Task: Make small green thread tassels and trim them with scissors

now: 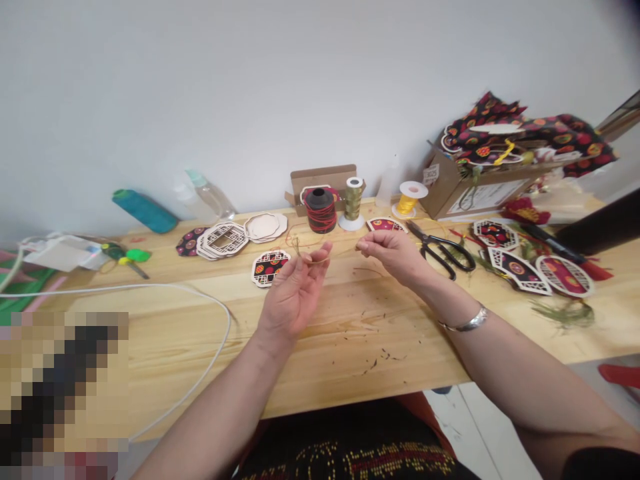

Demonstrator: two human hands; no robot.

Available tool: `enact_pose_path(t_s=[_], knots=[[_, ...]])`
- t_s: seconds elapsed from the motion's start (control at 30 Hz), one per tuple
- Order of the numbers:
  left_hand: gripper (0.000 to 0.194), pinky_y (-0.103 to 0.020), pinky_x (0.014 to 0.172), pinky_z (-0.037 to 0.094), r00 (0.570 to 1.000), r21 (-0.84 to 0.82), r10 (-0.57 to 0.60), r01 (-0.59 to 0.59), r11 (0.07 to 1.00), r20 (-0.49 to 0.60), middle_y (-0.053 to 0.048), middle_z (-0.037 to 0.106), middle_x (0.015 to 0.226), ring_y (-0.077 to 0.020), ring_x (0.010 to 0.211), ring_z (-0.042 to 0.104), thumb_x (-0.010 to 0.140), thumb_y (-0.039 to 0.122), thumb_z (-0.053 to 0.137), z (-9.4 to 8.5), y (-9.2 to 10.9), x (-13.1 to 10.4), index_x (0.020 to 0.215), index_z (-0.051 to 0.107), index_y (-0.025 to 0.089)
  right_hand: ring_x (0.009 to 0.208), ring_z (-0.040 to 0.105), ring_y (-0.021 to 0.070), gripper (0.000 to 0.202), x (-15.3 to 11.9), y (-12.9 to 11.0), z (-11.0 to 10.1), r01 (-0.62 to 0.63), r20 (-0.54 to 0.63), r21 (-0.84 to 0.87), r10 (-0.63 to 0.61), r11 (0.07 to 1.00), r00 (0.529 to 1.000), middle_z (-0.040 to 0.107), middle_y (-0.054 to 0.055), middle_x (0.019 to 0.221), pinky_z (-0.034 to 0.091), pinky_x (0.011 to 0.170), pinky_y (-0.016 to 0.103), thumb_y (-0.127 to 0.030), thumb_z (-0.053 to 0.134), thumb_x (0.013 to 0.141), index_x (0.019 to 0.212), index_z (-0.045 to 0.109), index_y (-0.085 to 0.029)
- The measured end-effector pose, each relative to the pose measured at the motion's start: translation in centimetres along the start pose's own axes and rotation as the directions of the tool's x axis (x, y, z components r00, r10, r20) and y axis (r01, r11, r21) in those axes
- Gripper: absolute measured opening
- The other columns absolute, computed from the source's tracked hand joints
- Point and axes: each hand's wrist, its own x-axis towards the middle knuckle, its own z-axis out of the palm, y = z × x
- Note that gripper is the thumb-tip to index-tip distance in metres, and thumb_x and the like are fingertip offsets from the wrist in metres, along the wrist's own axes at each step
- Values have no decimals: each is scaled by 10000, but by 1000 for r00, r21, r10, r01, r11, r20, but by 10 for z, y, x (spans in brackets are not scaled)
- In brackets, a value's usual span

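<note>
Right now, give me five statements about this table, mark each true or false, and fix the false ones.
1. The left hand holds thin greenish strands. True.
2. The right hand grips the scissors. False: its fingertips are pinched together, and the scissors lie on the table.
3. The yellow spool stands to the right of the olive spool. True.
4. The teal spool stands upright. False: the teal spool lies on its side.
5. A silver bracelet circles the right wrist. True.

The near tabletop (320,377) leaves passage; spools (321,217) block behind; scissors (424,244) block right.
</note>
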Motion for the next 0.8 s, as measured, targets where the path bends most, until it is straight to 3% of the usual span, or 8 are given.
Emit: enact_pose_path(t_s=[0.23,0.33,0.4,0.5,0.57,0.67,0.73,0.8], knots=[[113,-411,1064,338,997,22,-5,4,1000,77,-27,725,783,-238,1079,604,770,226,619,0,4,-6,707,703,184,578,433,81,211,5,4,-6,86,-28,-13,-86,996,996,539,-21,606,353,597,246,-316,606,742,622,595,-143],[254,-477,1043,355,992,27,-31,28,999,122,-70,738,792,-270,994,644,797,335,548,0,8,-8,833,739,172,569,440,82,201,5,4,-5,136,-20,-53,-137,989,990,536,-23,588,363,587,242,-298,605,743,612,598,-145],[320,-520,1020,367,994,6,-35,34,999,108,-68,741,779,-263,922,668,816,375,500,0,9,-8,929,734,188,562,451,86,190,6,5,-5,176,-8,-90,-177,980,984,541,-23,577,373,577,239,-282,602,749,613,601,-149],[320,-497,1019,377,998,43,58,-59,997,33,-67,739,892,-239,1001,638,849,353,464,1,7,-5,838,743,196,573,488,95,165,4,3,-4,254,25,-172,-254,952,967,575,-13,593,393,577,235,-248,593,771,637,613,-155],[272,-445,1044,358,986,167,167,-162,973,-16,-71,703,1062,-232,1140,560,847,307,499,1,3,-3,794,740,191,597,518,101,150,1,1,-2,322,67,-242,-315,915,947,605,-1,626,408,591,234,-218,585,792,660,622,-158],[187,-403,1074,311,969,414,244,-207,886,-37,-64,617,1241,-224,1254,457,813,253,589,0,-6,-4,939,722,218,638,549,107,145,-5,-4,2,444,166,-322,-412,836,896,626,18,672,424,621,233,-177,562,827,702,632,-155],[256,-387,1076,305,982,524,186,-160,837,3,-62,566,1309,-221,1271,437,793,251,625,-1,-12,-6,1040,690,233,660,555,113,157,-8,-5,5,528,230,-356,-476,771,849,625,28,686,431,639,238,-166,543,847,718,631,-151],[312,-380,1060,326,995,532,94,-101,841,41,-69,578,1294,-218,1235,476,798,262,625,-3,-18,-7,1107,658,231,674,552,120,166,-10,-5,8,594,267,-375,-530,712,805,623,36,697,434,650,245,-169,532,860,726,629,-149]])
